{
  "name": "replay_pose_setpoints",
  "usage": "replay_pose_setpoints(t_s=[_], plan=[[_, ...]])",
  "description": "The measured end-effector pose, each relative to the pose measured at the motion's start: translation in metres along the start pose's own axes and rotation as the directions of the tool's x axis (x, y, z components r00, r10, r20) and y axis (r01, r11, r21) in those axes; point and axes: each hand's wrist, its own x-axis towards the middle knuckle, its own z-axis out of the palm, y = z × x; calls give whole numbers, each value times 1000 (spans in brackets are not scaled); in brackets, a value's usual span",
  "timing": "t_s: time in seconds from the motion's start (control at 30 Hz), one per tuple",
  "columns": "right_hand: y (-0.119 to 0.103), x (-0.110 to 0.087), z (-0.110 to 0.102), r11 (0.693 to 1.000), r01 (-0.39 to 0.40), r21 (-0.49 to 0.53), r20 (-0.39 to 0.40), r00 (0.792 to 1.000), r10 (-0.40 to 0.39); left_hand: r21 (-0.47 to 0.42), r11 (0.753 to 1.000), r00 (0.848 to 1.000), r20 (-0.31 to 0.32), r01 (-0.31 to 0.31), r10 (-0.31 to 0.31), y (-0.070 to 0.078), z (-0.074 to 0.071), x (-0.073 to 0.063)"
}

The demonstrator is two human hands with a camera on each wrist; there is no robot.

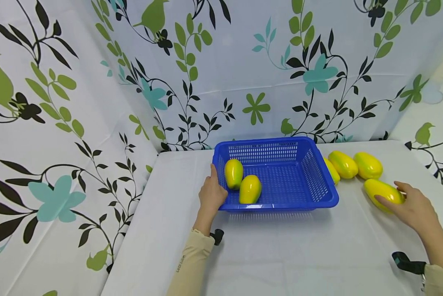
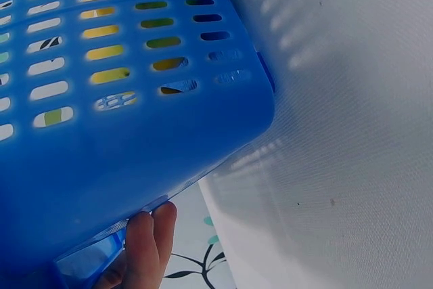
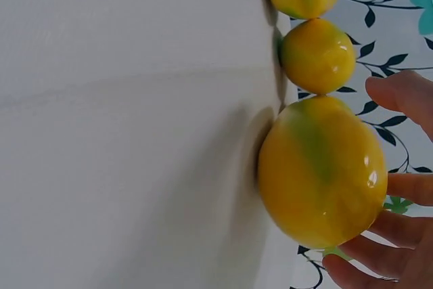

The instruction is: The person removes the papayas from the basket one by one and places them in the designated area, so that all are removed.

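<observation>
Two yellow-green mangoes, one [image 1: 234, 174] farther left and one [image 1: 250, 189] nearer the front, lie in the left part of a blue perforated plastic basket [image 1: 319, 204]. My left hand [image 1: 211, 192] grips the basket's left rim; in the left wrist view its fingers [image 2: 150, 245] are at the rim's edge. On the right, my right hand [image 1: 415, 205] spreads around a shiny mango [image 1: 382, 194] on the table. The right wrist view shows the thumb [image 3: 399, 93] apart from this mango [image 3: 321, 174], with the other fingertips right at its side.
Three more mangoes, one [image 1: 332, 170] partly hidden by the basket, one [image 1: 343, 164] and one [image 1: 368, 165], lie behind the right hand's mango. The white-covered table [image 1: 280, 246] ends at a leaf-patterned curtain [image 1: 225, 82]. Dark wrist devices [image 1: 408, 263] are on both arms.
</observation>
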Motion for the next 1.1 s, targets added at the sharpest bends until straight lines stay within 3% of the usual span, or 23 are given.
replay_pose_setpoints(t_s=[0.3, 0.6, 1.1], plan=[[-27, 14, -10, 995, 85, -49, 7, 996, -85, -1, 1000, 1000, -3, 1, -1, 1, -2, 1], [-67, 26, -17, 982, 187, -28, -3, 982, -187, -11, 1000, 1000, 5, 9, -9, 3, -3, -2], [-148, 44, -12, 943, 333, 12, 2, 943, -333, -9, 1000, 1000, 7, 13, -13, 3, -4, -3]])
